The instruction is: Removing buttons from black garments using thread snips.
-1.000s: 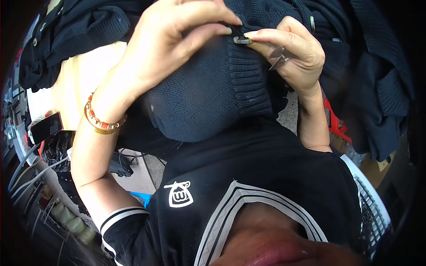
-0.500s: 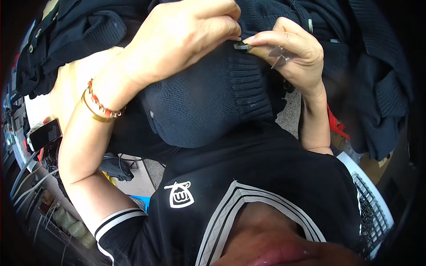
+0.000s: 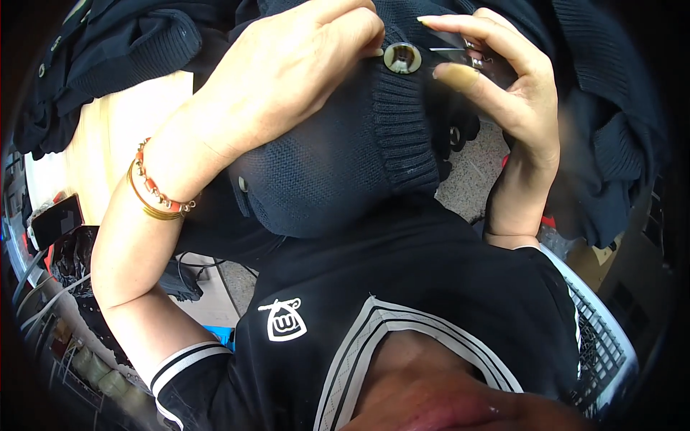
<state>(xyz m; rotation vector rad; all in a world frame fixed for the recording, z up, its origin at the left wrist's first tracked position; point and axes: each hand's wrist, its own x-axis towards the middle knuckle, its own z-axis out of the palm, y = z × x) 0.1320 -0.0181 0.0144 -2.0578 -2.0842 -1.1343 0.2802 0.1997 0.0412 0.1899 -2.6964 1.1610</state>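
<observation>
A dark navy knit cardigan [image 3: 316, 172] with ribbed bands lies bunched over my lap and the table edge. My left hand [image 3: 309, 65] is closed on its knit at the upper middle, fingertips pinched beside a round pale-rimmed button [image 3: 402, 58]. The button faces up at the end of the ribbing. To its right is my right hand [image 3: 514, 86], thumb and index finger spread and off the cloth. A yellowish covering wraps the thumb tip. Its curled fingers hold a thin, shiny pointed tool [image 3: 447, 49], mostly hidden. Another button [image 3: 242, 184] shows at the cardigan's lower left.
More dark knitwear [image 3: 144, 54] is heaped at the far left, and further folds [image 3: 611, 136] hang at the right. A pale wooden tabletop [image 3: 115, 129] lies under my left forearm. A phone [image 3: 57, 221] and cables stand left. A white plastic basket [image 3: 607, 345] is at lower right.
My right thumb and index finger have let go of the button and moved apart to the right. The button has turned from edge-on to face up. My left hand keeps its pinch.
</observation>
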